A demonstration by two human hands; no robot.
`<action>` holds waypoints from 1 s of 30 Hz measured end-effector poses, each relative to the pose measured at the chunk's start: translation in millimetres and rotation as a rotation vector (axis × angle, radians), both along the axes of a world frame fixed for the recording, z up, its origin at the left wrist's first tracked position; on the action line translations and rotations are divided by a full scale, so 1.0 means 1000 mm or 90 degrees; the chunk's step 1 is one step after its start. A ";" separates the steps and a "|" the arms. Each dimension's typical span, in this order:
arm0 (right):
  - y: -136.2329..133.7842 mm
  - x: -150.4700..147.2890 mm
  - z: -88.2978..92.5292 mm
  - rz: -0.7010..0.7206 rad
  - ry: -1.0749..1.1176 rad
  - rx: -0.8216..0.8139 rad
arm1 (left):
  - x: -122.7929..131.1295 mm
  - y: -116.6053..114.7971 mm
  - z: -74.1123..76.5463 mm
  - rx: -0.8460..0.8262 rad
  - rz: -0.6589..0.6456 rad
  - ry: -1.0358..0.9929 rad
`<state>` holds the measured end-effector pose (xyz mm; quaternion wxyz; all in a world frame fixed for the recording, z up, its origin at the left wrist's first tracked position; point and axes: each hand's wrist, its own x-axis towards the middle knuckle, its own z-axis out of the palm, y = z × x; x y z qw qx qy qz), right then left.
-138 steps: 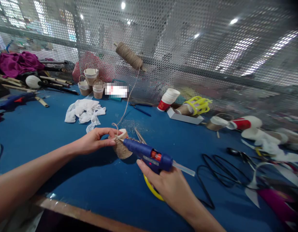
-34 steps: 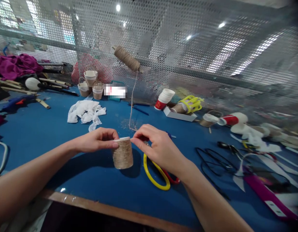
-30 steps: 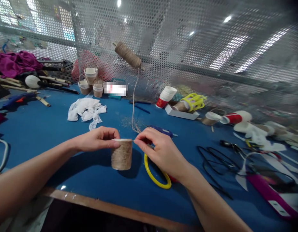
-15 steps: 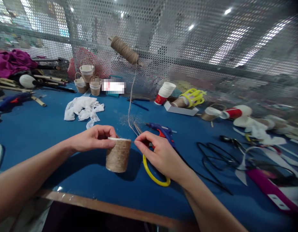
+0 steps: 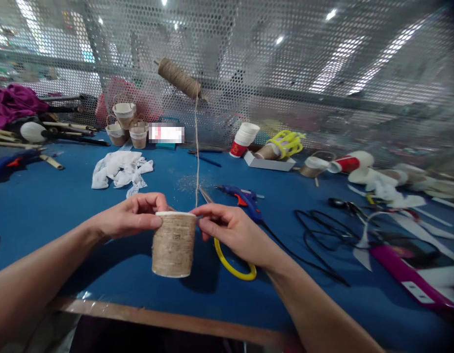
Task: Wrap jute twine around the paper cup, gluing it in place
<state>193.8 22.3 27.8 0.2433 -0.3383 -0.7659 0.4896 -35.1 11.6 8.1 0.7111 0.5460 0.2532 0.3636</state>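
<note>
A paper cup wrapped in jute twine (image 5: 173, 247) is held above the blue table, its white rim up. My left hand (image 5: 133, 215) grips its left rim, thumb outside and fingers behind. At the right rim, my right hand (image 5: 228, 228) is closed in a pinch on the twine (image 5: 197, 157), which runs down from a spool (image 5: 179, 78) on the mesh wall. Its fingertips touch or nearly touch the cup. Under the right hand lie scissors with a yellow handle (image 5: 236, 272), partly hidden. A blue glue gun (image 5: 245, 198) rests just beyond that hand.
White lace cloth (image 5: 118, 169) lies at left, with small twine-wrapped baskets (image 5: 125, 117) behind. Stacked paper cups (image 5: 245, 137) and a white tray (image 5: 269, 162) stand at the back. Black cable (image 5: 322, 235) and a purple power strip (image 5: 414, 277) occupy the right.
The right hand has come in against the cup's rim, and the twine now hangs straighter. The cup sits slightly nearer and more upright. The whole view has shifted a little.
</note>
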 end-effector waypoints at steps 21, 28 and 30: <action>0.000 0.002 0.001 0.045 0.097 -0.186 | 0.006 0.002 -0.003 -0.052 0.009 -0.086; 0.001 -0.003 -0.005 -0.034 -0.003 -0.028 | 0.016 0.003 -0.018 -0.170 0.064 0.022; 0.001 -0.005 -0.007 -0.040 -0.018 -0.008 | 0.023 -0.001 -0.018 -0.174 0.067 0.048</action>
